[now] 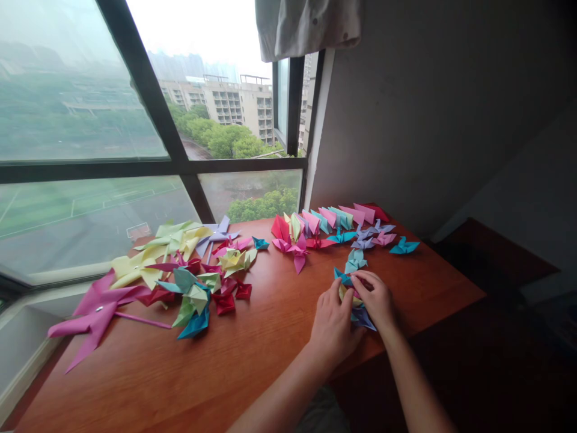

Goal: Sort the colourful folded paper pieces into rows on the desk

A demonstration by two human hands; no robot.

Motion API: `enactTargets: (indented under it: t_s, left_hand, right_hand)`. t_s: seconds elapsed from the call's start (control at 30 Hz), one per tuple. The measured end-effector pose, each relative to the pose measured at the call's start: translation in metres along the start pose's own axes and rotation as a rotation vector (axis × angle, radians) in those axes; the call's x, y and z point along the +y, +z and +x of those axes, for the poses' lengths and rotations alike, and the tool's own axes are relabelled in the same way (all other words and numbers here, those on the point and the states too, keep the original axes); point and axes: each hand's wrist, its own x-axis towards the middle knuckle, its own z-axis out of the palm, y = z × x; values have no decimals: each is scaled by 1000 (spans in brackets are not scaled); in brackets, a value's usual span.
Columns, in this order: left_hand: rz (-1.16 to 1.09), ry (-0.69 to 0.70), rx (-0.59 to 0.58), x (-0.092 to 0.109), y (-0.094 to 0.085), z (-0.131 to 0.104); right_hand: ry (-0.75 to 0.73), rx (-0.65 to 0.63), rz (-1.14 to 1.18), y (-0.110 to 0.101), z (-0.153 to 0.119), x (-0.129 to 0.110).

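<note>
Both of my hands meet near the right front part of the wooden table. My left hand curls its fingers at a small yellow folded paper piece, mostly covered by the fingers. My right hand has thumb and fingers bent together at the same spot from the right. A blue folded paper piece lies just beyond the fingertips, and a pale teal origami piece sits behind it. Under the hands, a purple folded paper piece shows in part.
Paper cranes, including a blue crane, lie behind my hands. A row of folded papers stands along the back edge. Left are paper boats and pinwheels, such as a magenta pinwheel. A window borders the table.
</note>
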Motion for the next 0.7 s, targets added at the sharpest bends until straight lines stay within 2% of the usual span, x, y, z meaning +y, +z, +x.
enactTargets:
  t_s: [0.1, 0.2, 0.4, 0.53, 0.7]
  left_hand:
    - [-10, 0, 4, -1, 1, -1]
    - [-41, 0, 20, -1, 2, -1]
    - [-213, 1, 83, 0, -1, -1]
    - [-418, -41, 206, 2, -3, -4]
    - [-587, -225, 429, 2, -4, -7]
  right_hand:
    - [28, 37, 21, 0, -1, -2]
    - [125, 80, 87, -1, -6, -4]
    - [403, 154, 530, 2, -18, -17]
    - [575, 150, 857, 12, -28, -26]
    - [756, 168, 1107, 35, -41, -37]
